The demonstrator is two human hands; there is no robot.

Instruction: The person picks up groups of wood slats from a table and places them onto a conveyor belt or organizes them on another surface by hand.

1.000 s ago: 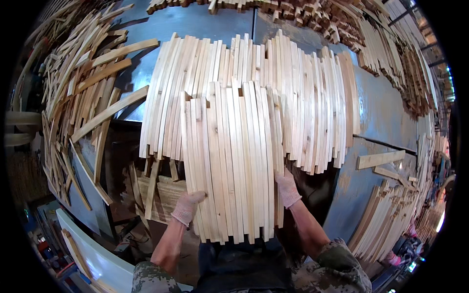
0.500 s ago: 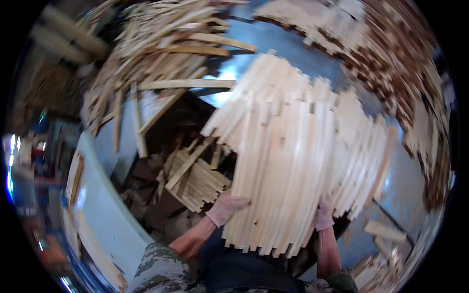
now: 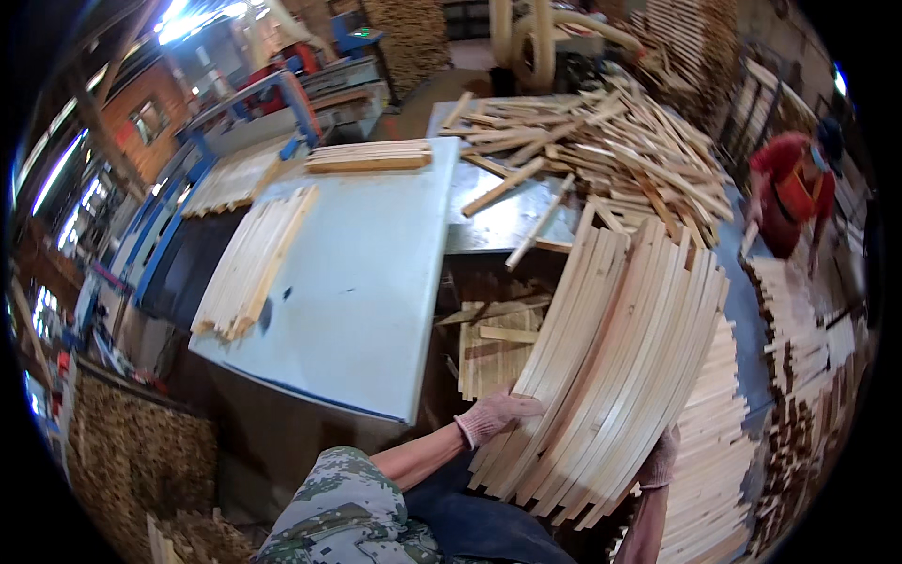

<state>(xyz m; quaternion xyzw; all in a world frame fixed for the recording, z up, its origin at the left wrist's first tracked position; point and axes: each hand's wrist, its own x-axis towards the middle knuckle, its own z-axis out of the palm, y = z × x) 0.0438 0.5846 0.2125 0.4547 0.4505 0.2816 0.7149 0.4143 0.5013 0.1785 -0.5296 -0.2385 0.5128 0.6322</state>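
Observation:
I hold a wide bundle of long pale wooden slats (image 3: 615, 367) between both gloved hands, lifted and tilted to the upper right. My left hand (image 3: 495, 416) presses the bundle's near left edge. My right hand (image 3: 660, 458) grips its near right edge, partly hidden by the slats. Below the bundle on the right lies a layer of more slats (image 3: 723, 451).
A light blue table (image 3: 366, 273) stands to the left with a slat stack (image 3: 249, 263) and a flat pile (image 3: 369, 156). A loose heap of sticks (image 3: 611, 141) lies behind. A person in red (image 3: 789, 193) works at the right. Short boards (image 3: 493, 348) sit in the gap.
My view has swung left and the bundle has risen off the pile, now carried toward the light blue table. Both hands keep hold of its edges.

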